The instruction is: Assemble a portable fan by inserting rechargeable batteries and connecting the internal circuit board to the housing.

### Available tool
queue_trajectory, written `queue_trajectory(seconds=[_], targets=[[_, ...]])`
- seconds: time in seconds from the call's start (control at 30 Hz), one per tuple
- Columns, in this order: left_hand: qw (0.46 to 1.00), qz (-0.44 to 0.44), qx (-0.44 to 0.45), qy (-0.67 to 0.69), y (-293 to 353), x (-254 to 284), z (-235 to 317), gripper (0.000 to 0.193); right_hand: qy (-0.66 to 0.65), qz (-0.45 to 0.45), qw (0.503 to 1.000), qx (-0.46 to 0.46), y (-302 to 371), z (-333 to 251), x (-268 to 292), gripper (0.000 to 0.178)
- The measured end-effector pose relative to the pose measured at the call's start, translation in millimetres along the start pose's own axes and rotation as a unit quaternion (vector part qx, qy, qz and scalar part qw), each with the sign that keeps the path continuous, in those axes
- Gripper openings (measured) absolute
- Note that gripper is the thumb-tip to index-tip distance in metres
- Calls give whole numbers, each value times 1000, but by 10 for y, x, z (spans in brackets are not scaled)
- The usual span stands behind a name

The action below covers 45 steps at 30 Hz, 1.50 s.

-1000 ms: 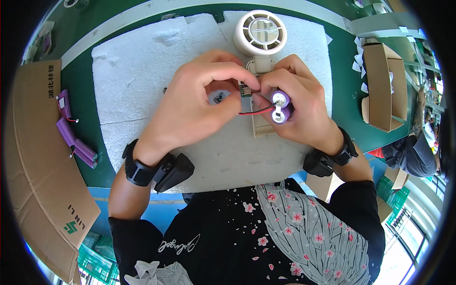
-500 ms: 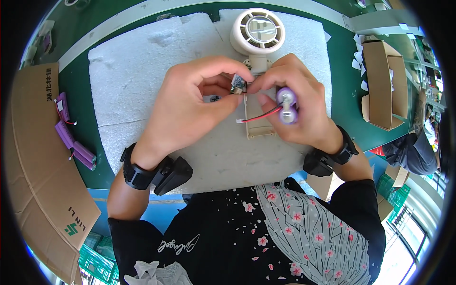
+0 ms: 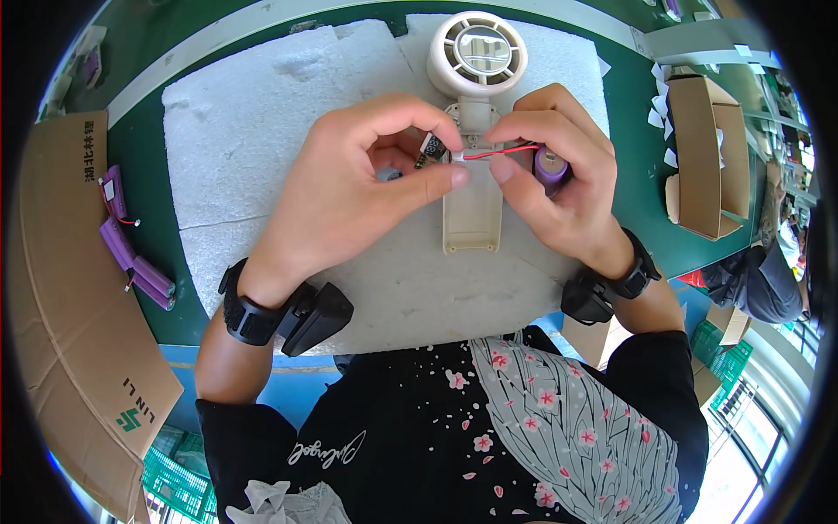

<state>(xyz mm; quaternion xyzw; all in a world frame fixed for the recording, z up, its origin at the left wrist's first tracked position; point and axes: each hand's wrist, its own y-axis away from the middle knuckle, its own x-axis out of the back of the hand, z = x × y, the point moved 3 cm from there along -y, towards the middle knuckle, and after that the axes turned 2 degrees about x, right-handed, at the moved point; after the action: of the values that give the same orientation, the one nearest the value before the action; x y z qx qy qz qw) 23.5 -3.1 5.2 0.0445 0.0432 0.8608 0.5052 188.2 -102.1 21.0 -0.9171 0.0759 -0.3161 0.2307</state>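
Note:
A small dark circuit board [image 3: 431, 147] is pinched between the thumb and fingers of my left hand [image 3: 349, 188]. My right hand [image 3: 576, 175] curls round a purple battery pack [image 3: 550, 166], and its thumb and forefinger close on the red-and-black lead [image 3: 517, 149]. The lead's small white plug [image 3: 459, 157] is at the board's edge by my left fingertips; whether it is seated in a socket I cannot tell. Beneath both hands lies a cream handheld fan [image 3: 476, 54] with a round grille, its hollow handle shell [image 3: 472, 218] pointing toward me.
A white foam sheet [image 3: 253, 113] covers the green bench under the fan. Several purple battery packs [image 3: 135, 258] with leads lie left of it, beside a large cardboard sheet [image 3: 65, 288]. An open cardboard box [image 3: 703, 157] stands at the right.
My right hand has turned the battery pack and shifted its fingertips onto the lead. The plug, hanging loose before, is now up against the board at my left fingertips.

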Motion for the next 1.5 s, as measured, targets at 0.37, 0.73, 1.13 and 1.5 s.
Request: queue_trajectory(seconds=[0.37,0.73,1.13,1.5], targets=[[999,34,1,12,8,-8,10,15,-3,0,1000,-1,13,-2,-9,14],[998,55,-1,-6,-11,-9,-21,14,72,-20,995,-60,-8,-38,-87,8],[995,8,42,86,-18,85,-24,23,1,-52,994,-96,3,-11,-54,7],[998,-14,44,39,-32,127,-29,33,9,-58,994,-94,7,-10,-97,7]])
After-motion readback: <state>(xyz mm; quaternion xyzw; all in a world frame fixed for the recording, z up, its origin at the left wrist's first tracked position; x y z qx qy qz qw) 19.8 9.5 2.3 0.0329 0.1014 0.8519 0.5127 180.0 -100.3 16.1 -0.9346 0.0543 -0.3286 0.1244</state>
